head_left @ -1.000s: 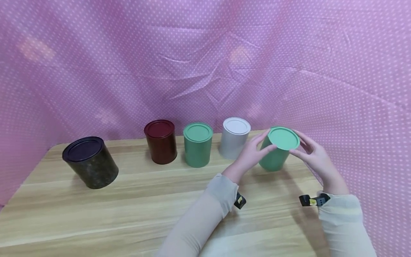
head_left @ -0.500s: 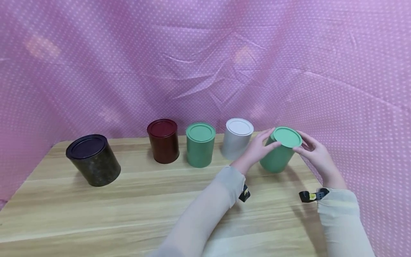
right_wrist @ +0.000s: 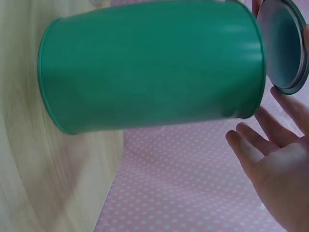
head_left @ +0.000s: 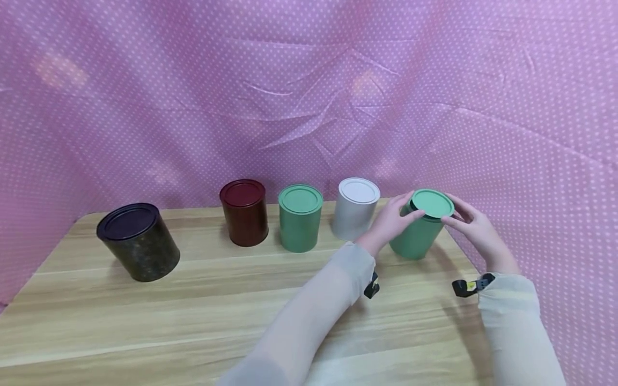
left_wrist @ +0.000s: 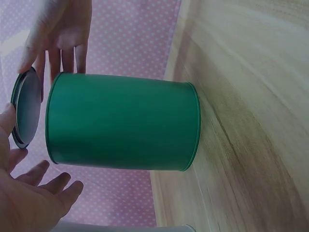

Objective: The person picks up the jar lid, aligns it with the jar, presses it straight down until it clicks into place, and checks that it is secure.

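Observation:
Both hands hold a round green lid (head_left: 433, 202) just above the rightmost green can (head_left: 416, 239). My left hand (head_left: 389, 223) pinches the lid's left edge with thumb and fingertips. On the opposite edge my right hand (head_left: 479, 235) grips it the same way. A dark gap shows between lid and can in the head view. From the left wrist, the lid (left_wrist: 30, 108) is apart from the can's rim and its underside is visible. The green can (right_wrist: 154, 67) stands upright on the table. The can's inside is hidden.
A white can (head_left: 356, 209), another green can (head_left: 300, 225) and a dark red can (head_left: 244, 219) stand lidded along the back of the wooden table (head_left: 193, 321). A black lidded can (head_left: 140, 244) is at left. Pink dotted cloth (head_left: 289, 80) hangs behind and beside the table.
The green lid, earlier seated on the rightmost can, has risen off its rim in both hands. The view has shifted slightly; the other cans stay in place.

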`<state>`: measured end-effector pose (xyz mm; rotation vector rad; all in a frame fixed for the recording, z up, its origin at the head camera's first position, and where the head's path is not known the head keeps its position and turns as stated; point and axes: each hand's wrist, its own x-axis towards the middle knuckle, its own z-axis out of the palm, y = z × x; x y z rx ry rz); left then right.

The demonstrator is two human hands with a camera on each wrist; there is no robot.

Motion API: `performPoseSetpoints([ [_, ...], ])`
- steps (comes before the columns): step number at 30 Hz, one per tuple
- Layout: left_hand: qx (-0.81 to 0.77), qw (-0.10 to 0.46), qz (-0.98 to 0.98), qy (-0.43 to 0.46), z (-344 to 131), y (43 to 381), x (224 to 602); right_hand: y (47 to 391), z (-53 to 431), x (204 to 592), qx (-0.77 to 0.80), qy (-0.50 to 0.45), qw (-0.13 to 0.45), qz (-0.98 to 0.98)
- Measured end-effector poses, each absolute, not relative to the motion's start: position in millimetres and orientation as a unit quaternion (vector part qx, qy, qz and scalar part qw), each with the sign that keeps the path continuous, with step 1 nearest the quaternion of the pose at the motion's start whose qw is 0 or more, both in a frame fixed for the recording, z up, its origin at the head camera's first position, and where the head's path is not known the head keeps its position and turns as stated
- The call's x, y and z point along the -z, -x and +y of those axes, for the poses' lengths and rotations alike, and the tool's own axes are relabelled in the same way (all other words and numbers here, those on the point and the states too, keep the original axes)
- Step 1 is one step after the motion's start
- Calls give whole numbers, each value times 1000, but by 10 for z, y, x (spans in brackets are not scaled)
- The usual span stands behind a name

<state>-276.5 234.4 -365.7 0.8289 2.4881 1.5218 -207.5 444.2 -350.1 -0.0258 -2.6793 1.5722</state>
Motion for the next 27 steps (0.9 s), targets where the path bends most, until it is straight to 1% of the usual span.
performPoseSetpoints([
  [10, -478, 55, 834, -270, 2451, 2826, 3652, 2180, 4588, 3563, -497, -22, 13, -867],
  [27, -441, 57, 857, -262, 2480, 2913, 3687, 2321, 4662, 3632, -494, -19, -38, -868],
])
